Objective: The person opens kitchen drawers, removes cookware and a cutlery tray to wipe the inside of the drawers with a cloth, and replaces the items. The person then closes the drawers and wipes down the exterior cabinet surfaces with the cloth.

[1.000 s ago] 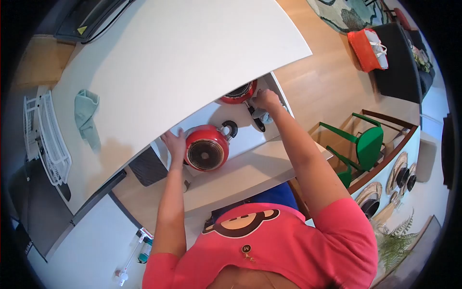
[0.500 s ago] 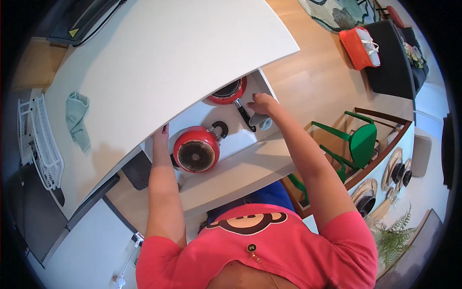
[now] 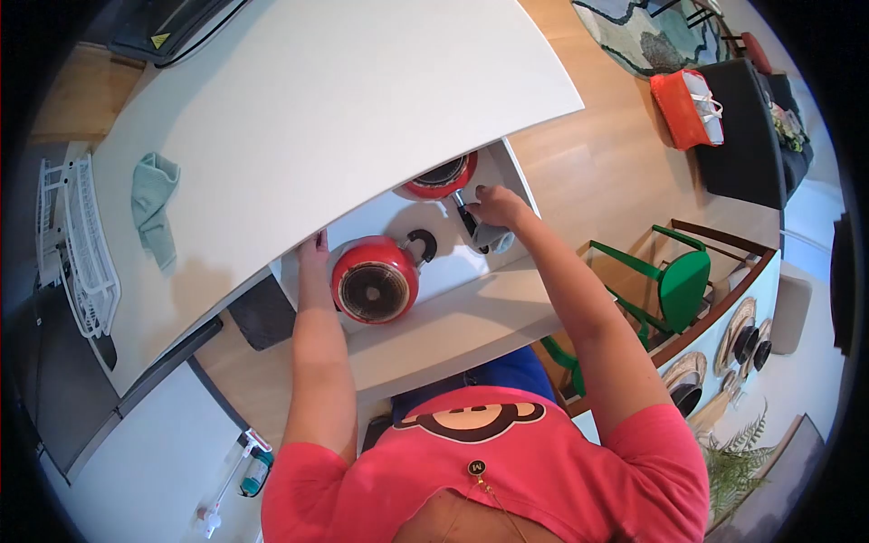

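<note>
A white drawer (image 3: pixel 453 271) is pulled out from under the counter. In it lies a red pot (image 3: pixel 374 281), its dark, worn round base facing up and a curved black handle at one side. A second red pan (image 3: pixel 444 176) with a long black handle is partly covered by the counter edge. My right hand (image 3: pixel 496 208) is closed on a grey-blue cloth (image 3: pixel 491 237), over the end of that pan's handle. My left hand (image 3: pixel 315 244) reaches to the drawer's left side, just under the counter edge; its fingers are mostly hidden.
A crumpled pale green cloth (image 3: pixel 155 208) and a white wire rack (image 3: pixel 90 249) are on the white counter (image 3: pixel 335 100). Green chairs (image 3: pixel 683 285) stand at a set table on the right. An orange bag (image 3: pixel 683 109) sits farther off.
The whole view has shifted slightly. My right hand and the cloth have moved a little left and now cover more of the pan's handle. My left hand stays at the drawer's side.
</note>
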A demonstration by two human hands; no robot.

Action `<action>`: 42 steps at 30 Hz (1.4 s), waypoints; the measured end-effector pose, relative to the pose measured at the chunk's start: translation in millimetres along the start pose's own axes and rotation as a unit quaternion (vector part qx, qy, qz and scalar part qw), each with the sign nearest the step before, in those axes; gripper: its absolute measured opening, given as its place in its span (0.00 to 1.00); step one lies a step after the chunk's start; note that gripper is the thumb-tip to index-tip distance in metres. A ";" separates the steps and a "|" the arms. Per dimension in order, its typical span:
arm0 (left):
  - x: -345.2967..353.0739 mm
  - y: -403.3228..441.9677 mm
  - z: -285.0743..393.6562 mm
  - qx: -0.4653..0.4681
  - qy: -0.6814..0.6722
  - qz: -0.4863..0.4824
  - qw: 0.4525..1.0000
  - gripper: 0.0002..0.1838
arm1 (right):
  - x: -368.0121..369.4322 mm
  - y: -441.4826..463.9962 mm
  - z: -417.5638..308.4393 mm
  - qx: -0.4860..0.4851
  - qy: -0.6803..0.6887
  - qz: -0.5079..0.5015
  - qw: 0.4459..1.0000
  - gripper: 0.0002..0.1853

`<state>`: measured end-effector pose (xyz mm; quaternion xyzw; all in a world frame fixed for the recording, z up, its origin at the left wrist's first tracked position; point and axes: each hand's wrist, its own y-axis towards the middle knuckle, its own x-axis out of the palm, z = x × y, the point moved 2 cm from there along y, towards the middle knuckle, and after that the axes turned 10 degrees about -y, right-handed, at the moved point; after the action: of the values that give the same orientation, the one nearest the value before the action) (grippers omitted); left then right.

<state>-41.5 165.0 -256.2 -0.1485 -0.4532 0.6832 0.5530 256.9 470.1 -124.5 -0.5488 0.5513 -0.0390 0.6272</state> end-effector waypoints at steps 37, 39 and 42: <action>-10.2 -34.4 14.0 -0.027 0.231 0.015 0.973 0.27 | 48.2 32.8 8.1 0.034 -0.026 0.023 0.999 0.20; -12.1 -58.2 18.6 0.017 0.302 0.014 0.953 0.25 | 59.9 36.0 0.2 0.047 -0.011 0.047 0.998 0.18; -39.0 -76.8 25.0 0.055 0.413 -0.051 0.908 0.21 | 90.4 55.7 -5.1 0.065 0.003 0.073 0.995 0.21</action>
<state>2.0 117.1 -194.0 -0.3630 -0.1527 0.5554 0.7324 257.3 429.7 -222.8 -0.4651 0.5881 -0.0307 0.6609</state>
